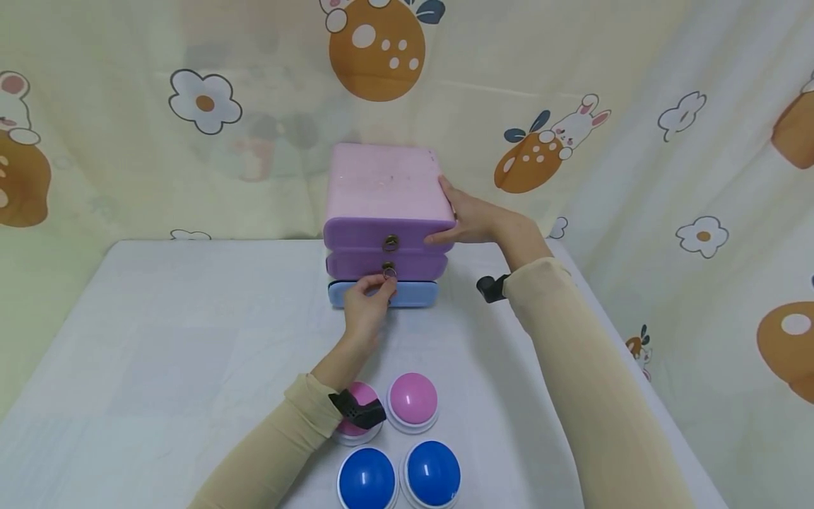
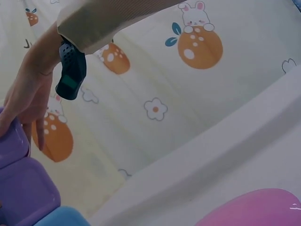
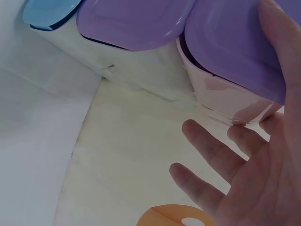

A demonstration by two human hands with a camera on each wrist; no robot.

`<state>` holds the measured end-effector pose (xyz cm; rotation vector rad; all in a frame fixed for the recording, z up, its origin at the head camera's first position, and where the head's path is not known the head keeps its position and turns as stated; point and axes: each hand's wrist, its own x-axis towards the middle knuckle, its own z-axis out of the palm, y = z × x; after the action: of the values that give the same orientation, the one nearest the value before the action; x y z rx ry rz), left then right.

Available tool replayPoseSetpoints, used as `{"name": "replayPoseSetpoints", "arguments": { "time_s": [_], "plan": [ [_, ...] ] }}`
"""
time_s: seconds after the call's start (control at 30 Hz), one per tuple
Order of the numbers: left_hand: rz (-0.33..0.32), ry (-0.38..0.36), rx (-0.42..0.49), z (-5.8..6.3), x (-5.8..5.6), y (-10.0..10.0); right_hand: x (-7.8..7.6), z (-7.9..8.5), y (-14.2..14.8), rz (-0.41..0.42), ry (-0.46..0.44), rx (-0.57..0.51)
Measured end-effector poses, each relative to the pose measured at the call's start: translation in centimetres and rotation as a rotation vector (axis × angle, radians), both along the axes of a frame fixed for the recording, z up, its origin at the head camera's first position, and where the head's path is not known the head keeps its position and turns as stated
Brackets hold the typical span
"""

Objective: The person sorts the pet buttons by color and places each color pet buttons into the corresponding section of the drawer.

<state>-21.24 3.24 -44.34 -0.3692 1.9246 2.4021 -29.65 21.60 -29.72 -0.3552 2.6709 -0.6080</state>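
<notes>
A small stacked drawer cabinet (image 1: 384,184) with a pink top stands at the table's back edge. Its fronts are a purple top drawer (image 1: 352,233), a purple middle drawer (image 1: 343,265) and a blue bottom drawer (image 1: 416,294). With thumb and fingertips my left hand (image 1: 369,304) pinches the ring pull (image 1: 389,272) on the middle drawer. My right hand (image 1: 473,215) steadies the cabinet's upper right side, thumb across the top drawer's front. In the right wrist view, the fingers (image 3: 214,150) of that hand spread out along the pink side wall.
On the white table (image 1: 159,353), nearer me, stand two pink domed push buttons (image 1: 413,399) and two blue ones (image 1: 434,474). My left wrist passes over one pink button. A patterned curtain (image 1: 273,177) hangs behind and to the right.
</notes>
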Motion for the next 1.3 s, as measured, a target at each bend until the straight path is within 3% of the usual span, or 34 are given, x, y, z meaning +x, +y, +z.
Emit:
{"name": "replayPoseSetpoints", "arguments": {
  "time_s": [0.43, 0.63, 1.3],
  "plan": [
    [0.019, 0.006, -0.11, 0.2, 0.0, -0.4, -0.1, 0.0, -0.3, 0.018, 0.004, 0.015],
    [0.027, 0.015, -0.152, 0.2, 0.6, -0.3, 0.1, 0.2, -0.4, 0.008, 0.004, 0.033],
    [0.016, 0.027, -0.141, 0.6, 2.0, -0.1, 0.3, 0.3, -0.4, -0.012, -0.002, 0.065]
  ]
}}
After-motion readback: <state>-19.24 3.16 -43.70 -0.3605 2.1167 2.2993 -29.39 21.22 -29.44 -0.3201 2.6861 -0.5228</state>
